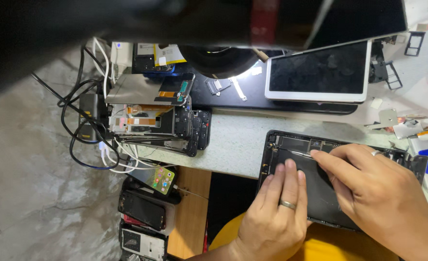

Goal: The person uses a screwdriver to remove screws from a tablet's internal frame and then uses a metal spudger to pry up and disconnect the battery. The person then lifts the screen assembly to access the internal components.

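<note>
Left hand (274,215) lay flat, fingers together, on opened tablet (320,183); right hand (373,186) pinched thin tweezers (298,153) at its upper circuitry. Beyond, white tablet (319,72) on pale worktable (233,140); leftward, stacked phone parts (156,121), tangled cables (86,125), concrete floor (25,183).

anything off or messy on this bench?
Yes. A stack of stripped phones sits tilted at the table edge, overhanging a tangle of cables. Both hands, left hand and right hand, rest on the opened tablet.

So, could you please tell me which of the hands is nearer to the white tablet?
Right. The right hand works below the white tablet, by the opened device's top edge; the left hand lies lower and further left.
</note>
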